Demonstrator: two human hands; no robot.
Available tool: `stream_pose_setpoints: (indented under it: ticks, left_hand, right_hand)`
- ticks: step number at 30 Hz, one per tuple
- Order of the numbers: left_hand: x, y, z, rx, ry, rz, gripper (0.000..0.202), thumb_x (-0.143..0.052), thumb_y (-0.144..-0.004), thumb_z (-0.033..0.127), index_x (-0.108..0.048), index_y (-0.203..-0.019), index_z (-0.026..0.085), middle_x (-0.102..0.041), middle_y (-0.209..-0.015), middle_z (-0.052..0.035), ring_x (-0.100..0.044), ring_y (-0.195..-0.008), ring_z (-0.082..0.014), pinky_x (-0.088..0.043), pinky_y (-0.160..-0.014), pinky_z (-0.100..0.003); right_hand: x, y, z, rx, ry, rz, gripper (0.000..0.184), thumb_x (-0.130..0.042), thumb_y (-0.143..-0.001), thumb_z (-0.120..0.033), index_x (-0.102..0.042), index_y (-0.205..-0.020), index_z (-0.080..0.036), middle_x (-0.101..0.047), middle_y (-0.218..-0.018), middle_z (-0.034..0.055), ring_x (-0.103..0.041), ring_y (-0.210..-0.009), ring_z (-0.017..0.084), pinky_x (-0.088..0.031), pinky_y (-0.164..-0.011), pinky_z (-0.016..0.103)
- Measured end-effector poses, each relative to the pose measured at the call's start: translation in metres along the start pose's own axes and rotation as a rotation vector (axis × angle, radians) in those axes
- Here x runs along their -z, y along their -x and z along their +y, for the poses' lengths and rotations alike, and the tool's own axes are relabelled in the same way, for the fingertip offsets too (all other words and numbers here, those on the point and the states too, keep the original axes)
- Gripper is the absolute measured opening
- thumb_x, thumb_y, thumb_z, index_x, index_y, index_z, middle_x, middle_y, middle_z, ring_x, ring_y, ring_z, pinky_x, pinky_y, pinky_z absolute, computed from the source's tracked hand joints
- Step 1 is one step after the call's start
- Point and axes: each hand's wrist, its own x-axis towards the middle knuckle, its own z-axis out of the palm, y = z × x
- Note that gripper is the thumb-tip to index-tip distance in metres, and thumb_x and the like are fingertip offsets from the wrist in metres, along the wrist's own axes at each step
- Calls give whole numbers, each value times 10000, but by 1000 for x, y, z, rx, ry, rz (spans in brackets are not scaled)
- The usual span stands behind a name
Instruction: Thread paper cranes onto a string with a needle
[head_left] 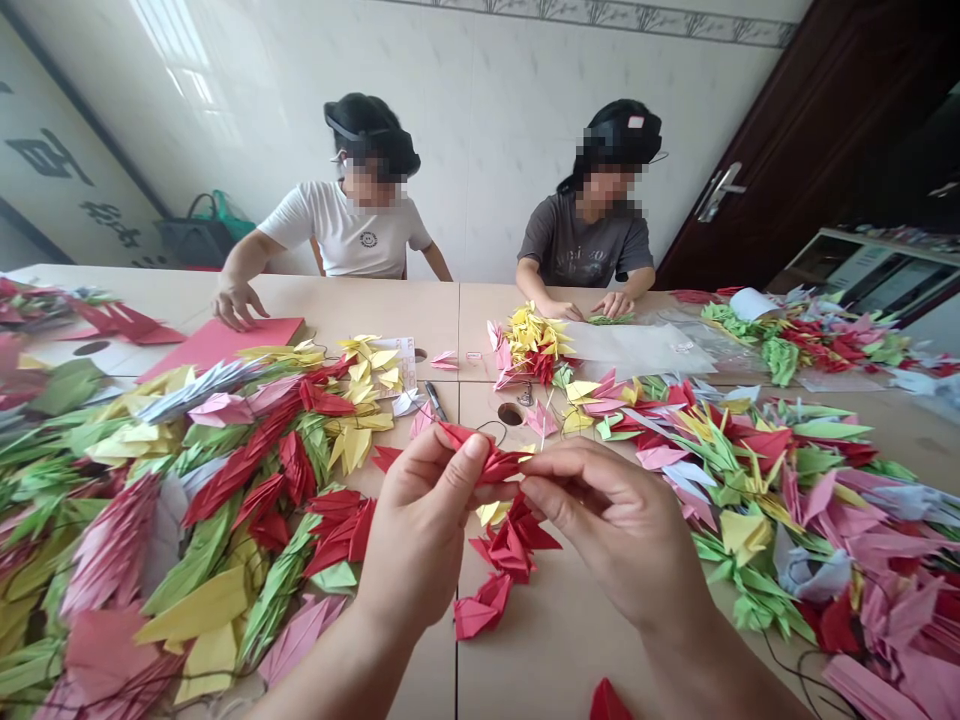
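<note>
Left hand point(421, 515) pinches the red paper point(498, 465), whose long axis runs crosswise to the right hand point(616, 520), pinching its tip.

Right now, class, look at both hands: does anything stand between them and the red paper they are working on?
Nothing visible does. The left hand grips the red paper directly, and the right hand meets its right end. Other red pieces lie on the table below, not between.

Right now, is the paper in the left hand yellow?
No, the left hand holds folded red paper.
</note>
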Motion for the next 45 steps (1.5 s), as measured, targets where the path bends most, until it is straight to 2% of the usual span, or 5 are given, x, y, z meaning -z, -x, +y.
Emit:
stream_pose_setpoints:
  ticks: [4,20,27,35,45]
  left_hand:
    - [2,0,1,60,-19,-36,148,-769,-848,313,-722,-791,185,-683,-708,29,-635,-660,-70,-585,-649,-149]
    - [5,-2,-2,11,-92,3,145,-779,-831,324,-734,-779,197,-683,-727,35,-610,-618,-64,-551,-552,-127]
    - [4,-4,-5,14,-57,27,149,-792,-814,338,-733,-781,205,-686,-726,32,-642,-660,-78,-576,-587,-139]
    - [11,-9,-4,-252,-518,77,136,-716,-880,329,-710,-821,206,-617,-739,23,-582,-641,-81,-548,-545,-121]
    - [8,-7,-1,-15,-247,52,180,-724,-866,389,-720,-836,212,-619,-783,27,-592,-681,-86,-608,-552,-155]
  right_hand:
    - [0,-1,1,106,105,59,90,-674,-866,-120,-734,-885,-185,-735,-813,6,-688,-732,97,-549,-653,154]
    - [-2,-3,3,301,324,86,87,-648,-876,-62,-719,-858,-110,-727,-786,53,-679,-715,119,-534,-683,187]
    - [-4,-1,4,334,366,65,97,-638,-877,-57,-698,-835,-121,-712,-765,58,-649,-667,130,-515,-603,210]
    - [0,-3,5,234,372,-25,161,-592,-883,-56,-640,-790,-178,-670,-739,16,-625,-651,131,-503,-578,222]
    - [3,-5,6,233,409,3,177,-565,-901,-68,-627,-781,-183,-670,-754,29,-624,-666,145,-496,-606,244]
